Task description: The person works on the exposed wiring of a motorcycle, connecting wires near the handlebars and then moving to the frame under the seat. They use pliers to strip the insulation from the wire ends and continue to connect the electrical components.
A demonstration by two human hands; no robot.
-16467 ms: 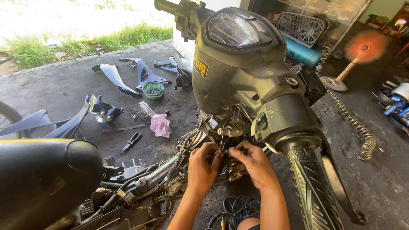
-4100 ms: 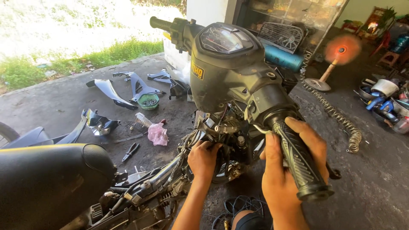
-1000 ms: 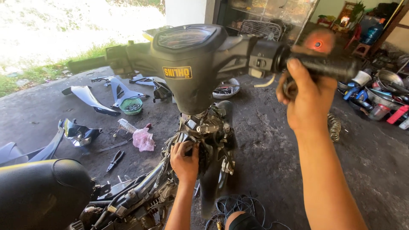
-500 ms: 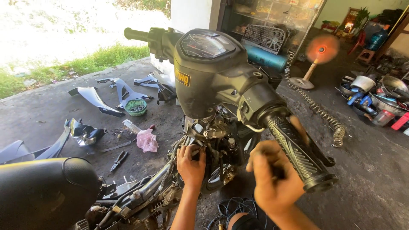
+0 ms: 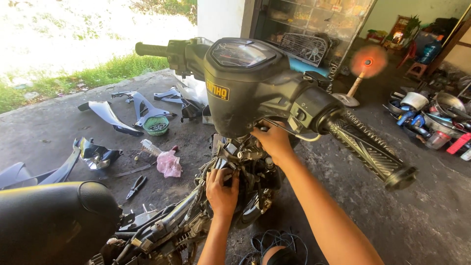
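A stripped motorbike stands in front of me, its dark handlebar cover (image 5: 245, 83) with the speedometer turned toward me. My left hand (image 5: 222, 189) grips a part of the exposed steering column and wiring (image 5: 248, 157) below the cover. My right hand (image 5: 274, 142) reaches under the cover's lower edge, fingers curled among the parts there; what it touches is hidden. The right handlebar grip (image 5: 370, 154) juts out free beside my right forearm. The left grip (image 5: 149, 49) points away at the far side.
The black seat (image 5: 49, 216) fills the lower left. Removed body panels (image 5: 105, 115), a green basket (image 5: 156, 125), a pink bag (image 5: 169, 164) and pliers (image 5: 136, 185) lie on the concrete to the left. A standing fan (image 5: 365, 66) and pots (image 5: 427, 110) are at right. Cables (image 5: 267, 243) lie below.
My right hand let go of the right handlebar grip and moved under the handlebar cover. The handlebar swung back and forth. My left hand stayed on the column.
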